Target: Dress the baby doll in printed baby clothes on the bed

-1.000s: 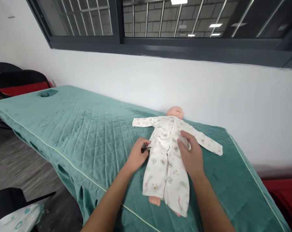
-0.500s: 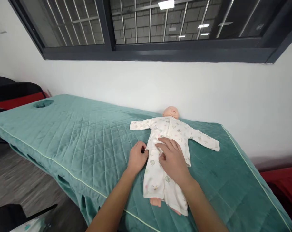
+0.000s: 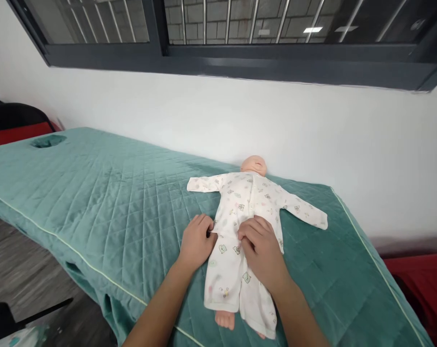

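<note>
A baby doll [image 3: 253, 165] lies on its back, head toward the wall, arms spread out to both sides. It wears a white printed long-sleeved top [image 3: 240, 195] and matching trousers [image 3: 224, 277]; a bare foot [image 3: 225, 319] shows below one trouser leg. At the top's lower left corner, my left hand [image 3: 197, 243] pinches the hem between thumb and fingers. My right hand [image 3: 264, 253] rests over the middle of the waist, its fingers curled and pinching the top's lower edge. That hand hides part of the hem and waistband.
Under the doll is a bed with a green quilted cover [image 3: 131, 207], with a face hole [image 3: 48, 140] at its far left. A white wall and a dark window frame [image 3: 218, 65] stand behind. Red-and-black chairs [image 3: 19, 120] are at the left, red fabric [image 3: 421, 284] at the right.
My right hand has moved down from the top's belly to its lower edge, and its fingers have curled in. My left hand stays at the hem corner. The camera view has tilted down slightly.
</note>
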`<state>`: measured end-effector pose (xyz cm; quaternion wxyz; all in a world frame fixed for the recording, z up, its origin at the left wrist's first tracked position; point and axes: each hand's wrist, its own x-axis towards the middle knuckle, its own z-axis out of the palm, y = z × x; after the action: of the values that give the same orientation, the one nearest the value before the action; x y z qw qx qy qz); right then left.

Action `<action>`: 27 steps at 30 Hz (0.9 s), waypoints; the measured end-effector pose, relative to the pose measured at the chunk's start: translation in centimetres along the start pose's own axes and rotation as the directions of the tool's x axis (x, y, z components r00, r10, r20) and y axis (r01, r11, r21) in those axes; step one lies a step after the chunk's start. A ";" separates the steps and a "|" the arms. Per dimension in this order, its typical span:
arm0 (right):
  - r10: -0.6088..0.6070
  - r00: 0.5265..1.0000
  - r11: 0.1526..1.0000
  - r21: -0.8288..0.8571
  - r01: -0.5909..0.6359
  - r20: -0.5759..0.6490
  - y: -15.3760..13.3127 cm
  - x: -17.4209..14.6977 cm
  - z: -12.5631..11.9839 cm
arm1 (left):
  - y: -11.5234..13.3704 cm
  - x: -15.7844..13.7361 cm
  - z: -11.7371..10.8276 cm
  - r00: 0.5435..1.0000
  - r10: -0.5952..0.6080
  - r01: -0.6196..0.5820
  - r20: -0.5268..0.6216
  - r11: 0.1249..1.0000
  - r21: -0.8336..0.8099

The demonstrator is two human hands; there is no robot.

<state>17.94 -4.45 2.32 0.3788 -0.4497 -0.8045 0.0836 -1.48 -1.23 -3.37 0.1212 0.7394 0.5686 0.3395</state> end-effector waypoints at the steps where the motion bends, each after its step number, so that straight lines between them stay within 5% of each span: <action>1: 0.014 1.000 1.000 -0.001 -0.014 -0.002 -0.2 -0.1 0.0 | -0.1 0.0 0.0 1.000 0.008 -0.009 0.015 1.000 0.030; 7: 0.174 0.970 0.972 0.188 -0.141 -0.171 0.0 -3.2 -0.4 | -0.6 -0.2 0.2 0.999 -0.040 0.039 0.027 0.998 0.050; 11: 0.488 0.801 0.870 0.266 -0.414 -0.348 2.2 -8.0 -0.9 | -0.7 0.0 0.3 0.993 -0.114 0.114 0.005 0.990 0.079; 14: 0.681 0.664 0.733 0.276 -0.622 -0.310 3.1 -10.3 -1.0 | -0.3 0.1 0.2 0.989 -0.145 0.141 0.016 0.980 0.142; 20: 0.685 0.687 0.706 -0.008 -0.708 -0.241 2.4 -7.9 -1.0 | 0.7 0.0 0.1 0.993 -0.067 0.043 0.100 0.973 0.228; 27: 0.750 0.649 0.612 -0.239 -0.754 -0.126 3.5 -4.4 -1.3 | 2.3 1.0 1.3 0.987 -0.037 0.014 0.158 0.989 0.150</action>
<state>22.49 -6.18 -0.75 0.2493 -0.7930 -0.5425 0.1212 1.24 -0.77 -2.69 0.1157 0.7640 0.5901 0.2341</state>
